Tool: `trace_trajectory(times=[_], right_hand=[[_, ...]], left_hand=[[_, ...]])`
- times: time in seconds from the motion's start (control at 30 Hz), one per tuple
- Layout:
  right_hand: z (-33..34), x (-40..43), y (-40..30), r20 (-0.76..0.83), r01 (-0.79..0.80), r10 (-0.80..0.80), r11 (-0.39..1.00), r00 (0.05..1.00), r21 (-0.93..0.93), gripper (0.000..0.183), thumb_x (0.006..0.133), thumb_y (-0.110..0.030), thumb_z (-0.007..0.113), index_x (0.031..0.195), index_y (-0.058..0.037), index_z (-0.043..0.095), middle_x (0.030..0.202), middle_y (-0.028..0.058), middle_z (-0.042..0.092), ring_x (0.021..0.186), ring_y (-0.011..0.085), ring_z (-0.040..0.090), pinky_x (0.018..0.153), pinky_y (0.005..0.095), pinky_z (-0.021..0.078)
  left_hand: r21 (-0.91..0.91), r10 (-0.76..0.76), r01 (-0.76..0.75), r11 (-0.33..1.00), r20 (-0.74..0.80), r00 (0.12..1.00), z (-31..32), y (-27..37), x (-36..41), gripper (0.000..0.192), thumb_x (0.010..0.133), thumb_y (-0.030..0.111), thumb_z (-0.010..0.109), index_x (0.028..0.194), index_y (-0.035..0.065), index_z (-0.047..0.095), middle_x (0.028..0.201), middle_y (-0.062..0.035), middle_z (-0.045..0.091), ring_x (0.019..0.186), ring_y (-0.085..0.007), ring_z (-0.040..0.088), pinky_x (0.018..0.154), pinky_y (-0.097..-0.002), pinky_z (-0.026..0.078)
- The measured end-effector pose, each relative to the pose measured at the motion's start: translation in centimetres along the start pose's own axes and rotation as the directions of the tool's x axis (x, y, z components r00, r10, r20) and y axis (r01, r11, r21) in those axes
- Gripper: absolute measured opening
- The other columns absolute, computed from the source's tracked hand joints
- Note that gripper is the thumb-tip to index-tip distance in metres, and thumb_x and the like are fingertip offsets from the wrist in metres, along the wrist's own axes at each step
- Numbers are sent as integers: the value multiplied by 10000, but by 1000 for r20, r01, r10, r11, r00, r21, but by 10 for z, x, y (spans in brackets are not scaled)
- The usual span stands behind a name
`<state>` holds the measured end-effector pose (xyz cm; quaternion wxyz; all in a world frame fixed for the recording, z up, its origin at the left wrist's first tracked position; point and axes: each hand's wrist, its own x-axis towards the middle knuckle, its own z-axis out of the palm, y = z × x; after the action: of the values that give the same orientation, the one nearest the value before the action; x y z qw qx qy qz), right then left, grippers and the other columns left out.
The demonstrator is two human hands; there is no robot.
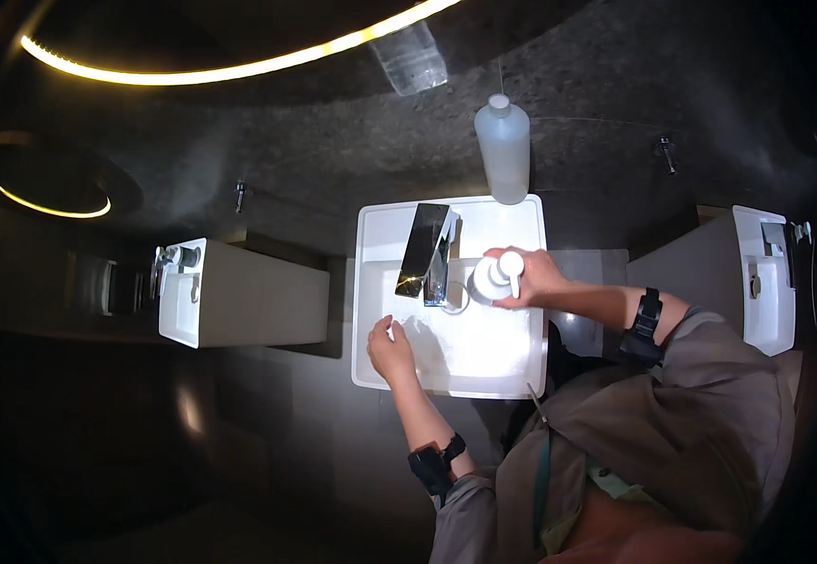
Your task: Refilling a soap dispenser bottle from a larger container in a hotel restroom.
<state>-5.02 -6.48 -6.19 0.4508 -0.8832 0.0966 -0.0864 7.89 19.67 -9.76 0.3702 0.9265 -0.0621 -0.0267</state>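
Observation:
Before me is a white rectangular washbasin (444, 377) with a chrome block-shaped faucet (422, 247) at its back. My right hand (544, 276) grips a white pump-top bottle (492, 282) over the basin's right side, seen from above with the pump head up. Just left of the bottle, the round drain ring (457, 310) shows partly under the faucet. My left hand (390, 352) hovers near the basin's front left, its fingers loosely curled and the thumb apart. It holds nothing that I can see. A translucent, pale bottle with a white cap (506, 151) stands upright at the basin's back right.
Another white pedestal basin (260, 296) stands to the left, and a further one (697, 275) to the right. Chrome wall fittings (241, 196) (666, 155) project from the dark wall (324, 141). A mirror's lit rim (239, 74) curves overhead. A clear panel or holder (412, 60) is on the wall.

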Motion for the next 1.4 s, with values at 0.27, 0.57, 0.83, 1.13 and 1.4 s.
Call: trace_trajectory(times=[0.27,0.57,0.83,1.13,1.4], right_hand=[[-32,58,30,-124,-90,55,951,991,-295,661,570,-334,803,1115,-44,568,928,159,643,870,314,643,787,420,506],[-22,44,34,-367,45,-158,954,917,-297,538,650,-284,784,1089,-68,562,993,118,626,850,299,635,779,386,506],[55,-19,48,157,212,-215,977,964,37,237,784,-23,599,1018,-25,634,943,157,640,891,321,624,802,387,500],[66,-28,36,491,459,-315,865,812,-204,402,769,-70,653,1166,-66,593,1336,97,500,1199,289,507,984,389,432],[-44,8,52,-350,243,-207,968,914,62,592,719,-61,729,1264,-47,500,1280,128,517,1139,272,548,940,360,464]], left_hand=[[38,169,-169,985,7,986,-33,88,-4,466,749,287,740,1124,38,618,1007,-104,652,1045,-297,535,887,-416,433],[184,116,-130,974,83,990,-34,121,0,495,697,375,787,998,-5,686,907,-125,677,948,-298,579,845,-399,449],[335,155,-159,929,39,987,-5,73,-14,470,719,396,764,938,-14,693,831,-110,675,884,-290,594,836,-421,421],[70,69,-68,995,-13,998,19,64,-40,731,813,305,711,1345,-74,385,1204,-265,552,1078,-388,540,955,-425,394],[341,192,-194,920,39,981,72,-10,-123,704,820,193,678,1378,-57,330,1260,-255,507,1133,-398,501,996,-455,360]])
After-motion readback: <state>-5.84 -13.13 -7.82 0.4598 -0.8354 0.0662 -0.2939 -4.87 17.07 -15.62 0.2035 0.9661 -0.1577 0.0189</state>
